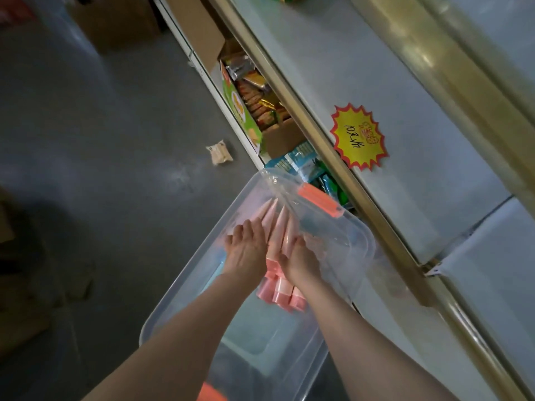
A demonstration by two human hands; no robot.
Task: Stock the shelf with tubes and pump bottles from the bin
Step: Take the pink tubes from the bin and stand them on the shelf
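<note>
Inside clear bin (252,337), left grip (246,250) and right grip (298,260) both curled round bundle of pink tubes (278,222)

**Grey floor, pale shelf**

The dull grey floor (101,140) fills the left of the frame. On it lie a small packet (219,154) at centre left, a cardboard box (115,21) at upper left and the clear bin (162,314) at lower centre. The shelf (362,82) runs diagonally at right, with a yellow starburst price tag (359,137) on top and snack cartons (260,105) on the tier below.
</note>
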